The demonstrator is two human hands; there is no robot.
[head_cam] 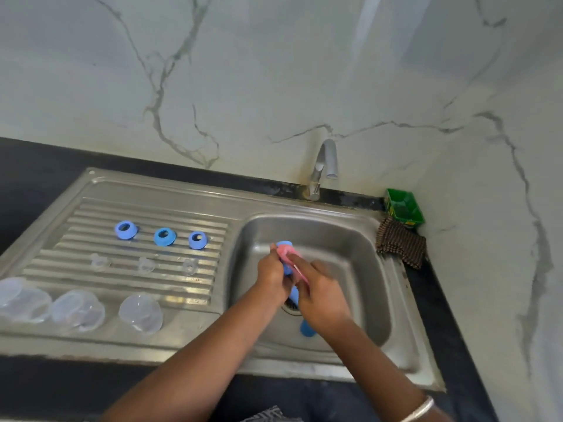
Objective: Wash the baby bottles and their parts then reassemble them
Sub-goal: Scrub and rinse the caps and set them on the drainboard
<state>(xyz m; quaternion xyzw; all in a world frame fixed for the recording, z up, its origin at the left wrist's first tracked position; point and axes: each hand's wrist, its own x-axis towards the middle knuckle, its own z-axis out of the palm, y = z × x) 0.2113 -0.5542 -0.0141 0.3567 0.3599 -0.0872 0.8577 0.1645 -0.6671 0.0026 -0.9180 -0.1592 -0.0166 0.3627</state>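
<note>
Both hands work over the sink basin (359, 269). My left hand (271, 277) grips a blue baby bottle (294, 295) that points away from me. My right hand (321, 292) presses a pink sponge (285, 251) against the bottle's far end. Both are blurred by motion. A second blue piece (306, 329) lies on the basin floor under my right wrist. On the drainboard (91, 190) sit three blue collar rings (164, 236), a row of three clear teats (146, 265) and, nearest me, three clear caps (140, 312).
The tap (324, 164) stands behind the basin with no water running. A green box (403, 208) and a brown checked cloth (399, 245) sit in the right corner. A marble wall rises behind and to the right. Dark counter (30, 172) surrounds the steel sink.
</note>
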